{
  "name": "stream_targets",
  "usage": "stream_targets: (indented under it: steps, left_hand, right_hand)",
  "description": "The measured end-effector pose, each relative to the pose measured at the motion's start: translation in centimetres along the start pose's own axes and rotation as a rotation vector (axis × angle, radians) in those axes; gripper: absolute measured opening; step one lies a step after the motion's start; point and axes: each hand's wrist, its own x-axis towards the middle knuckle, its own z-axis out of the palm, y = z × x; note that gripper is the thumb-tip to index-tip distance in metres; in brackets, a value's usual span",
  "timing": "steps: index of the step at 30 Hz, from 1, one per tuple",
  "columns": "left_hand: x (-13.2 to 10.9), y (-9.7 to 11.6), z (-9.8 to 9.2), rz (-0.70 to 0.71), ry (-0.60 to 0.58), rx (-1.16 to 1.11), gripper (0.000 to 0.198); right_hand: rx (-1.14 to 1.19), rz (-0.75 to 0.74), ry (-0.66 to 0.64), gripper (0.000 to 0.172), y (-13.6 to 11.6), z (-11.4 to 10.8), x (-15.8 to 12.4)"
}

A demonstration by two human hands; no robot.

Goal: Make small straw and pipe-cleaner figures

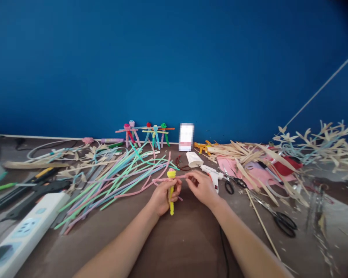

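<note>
My left hand [163,196] is closed around a small yellow pipe-cleaner figure [171,200] with a pink top, held upright over the brown table [185,239]. A pink pipe cleaner [178,177] runs crosswise at the figure's neck. My right hand [201,187] pinches the right end of that pink pipe cleaner. Both forearms reach in from the bottom edge.
A heap of coloured pipe cleaners [116,175] lies to the left, beside a white power strip [29,227] and black tools. Finished stick figures [147,133] stand by the blue wall. A white glue gun [211,173], scissors [281,220] and dried leaf strips [263,154] lie right.
</note>
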Motion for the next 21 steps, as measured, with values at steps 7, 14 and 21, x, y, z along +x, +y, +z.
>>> stream_targets:
  steps: [7,14,21]
  left_hand:
    - [-0.1,-0.1,-0.1,-0.078,-0.069,0.024,0.014]
    - [-0.3,-0.5,0.5,-0.094,-0.046,0.215,0.019]
    - [-0.4,-0.5,1.1,-0.070,-0.025,0.194,0.022]
  right_hand:
    - [0.010,-0.096,-0.020,0.025,-0.3,-0.1,0.0]
    - [-0.083,-0.063,0.007,0.018,-0.2,-0.4,0.0]
    - [0.190,0.152,0.131,0.017,0.4,0.6,0.2]
